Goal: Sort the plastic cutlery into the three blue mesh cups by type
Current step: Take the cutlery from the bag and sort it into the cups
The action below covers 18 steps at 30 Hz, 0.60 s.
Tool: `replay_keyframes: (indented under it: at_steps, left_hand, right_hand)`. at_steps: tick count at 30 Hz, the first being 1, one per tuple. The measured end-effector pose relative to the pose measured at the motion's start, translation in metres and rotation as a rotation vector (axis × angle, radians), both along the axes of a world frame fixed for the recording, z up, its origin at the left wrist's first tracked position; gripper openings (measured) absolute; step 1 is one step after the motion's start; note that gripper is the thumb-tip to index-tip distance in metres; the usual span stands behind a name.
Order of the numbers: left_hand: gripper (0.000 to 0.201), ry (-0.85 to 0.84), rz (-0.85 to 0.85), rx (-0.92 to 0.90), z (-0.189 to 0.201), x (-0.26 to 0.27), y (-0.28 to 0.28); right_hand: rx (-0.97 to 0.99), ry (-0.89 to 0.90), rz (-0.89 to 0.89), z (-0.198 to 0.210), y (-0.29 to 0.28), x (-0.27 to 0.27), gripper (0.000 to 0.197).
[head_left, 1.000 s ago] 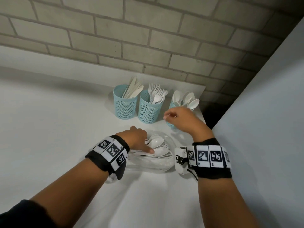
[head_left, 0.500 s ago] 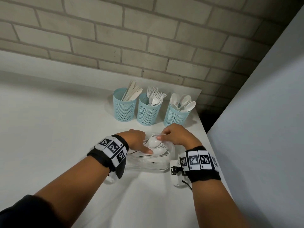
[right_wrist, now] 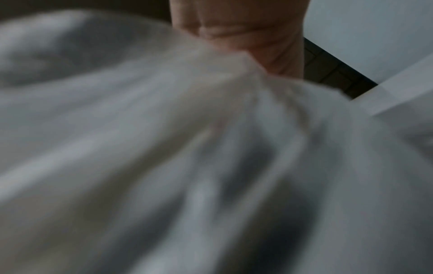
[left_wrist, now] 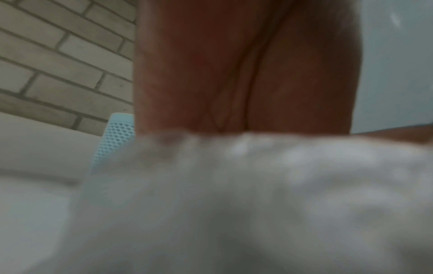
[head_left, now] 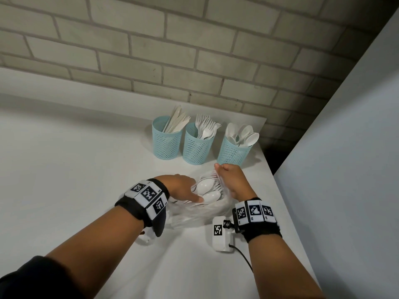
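Note:
Three blue mesh cups stand in a row by the brick wall: the knife cup (head_left: 167, 143), the fork cup (head_left: 197, 147) and the spoon cup (head_left: 232, 153). In front of them lies a clear plastic bag (head_left: 194, 216) with several white spoons (head_left: 205, 186) inside. My left hand (head_left: 187, 189) holds the bag's left rim, thumb lying towards the spoons; its fingers are hidden. My right hand (head_left: 225, 175) grips the bunched plastic of the right rim, and the right wrist view shows the bag (right_wrist: 187, 129) gathered into that hand (right_wrist: 246, 31). The left wrist view gives only palm (left_wrist: 234, 74), blurred bag (left_wrist: 234, 185) and a cup (left_wrist: 117, 139).
The white table (head_left: 75, 180) ends at an edge just right of the spoon cup, with a dark gap (head_left: 274, 156) and a pale wall panel (head_left: 345, 147) beyond. A brick wall (head_left: 172, 50) runs behind the cups.
My right hand came down and back from beside the spoon cup to the bag and took hold of its right rim. The left hand stayed on the bag's left side.

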<state>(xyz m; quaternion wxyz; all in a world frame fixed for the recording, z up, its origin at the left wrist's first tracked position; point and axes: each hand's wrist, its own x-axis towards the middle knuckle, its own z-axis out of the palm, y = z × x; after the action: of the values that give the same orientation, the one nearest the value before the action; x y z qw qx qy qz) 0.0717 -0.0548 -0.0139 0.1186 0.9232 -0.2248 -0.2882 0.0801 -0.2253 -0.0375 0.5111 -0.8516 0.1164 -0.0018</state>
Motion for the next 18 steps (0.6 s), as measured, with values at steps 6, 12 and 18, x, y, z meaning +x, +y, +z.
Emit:
replay_keyframes:
  at_steps: [6,12,18]
  left_hand:
    - [0.046,-0.006,0.065,-0.225,0.001,-0.001,0.004]
    - [0.040,0.028,0.150,-0.341,0.003,0.011,0.013]
    - [0.037,-0.014,0.162,-0.370,0.002,0.008,0.011]
  right_hand:
    - [0.110,0.011,-0.019,-0.001,-0.003,0.000,0.035]
    - [0.222,0.015,-0.008,0.002,-0.008,-0.001,0.030]
    - [0.234,0.048,-0.015,0.004,-0.009,-0.001,0.024]
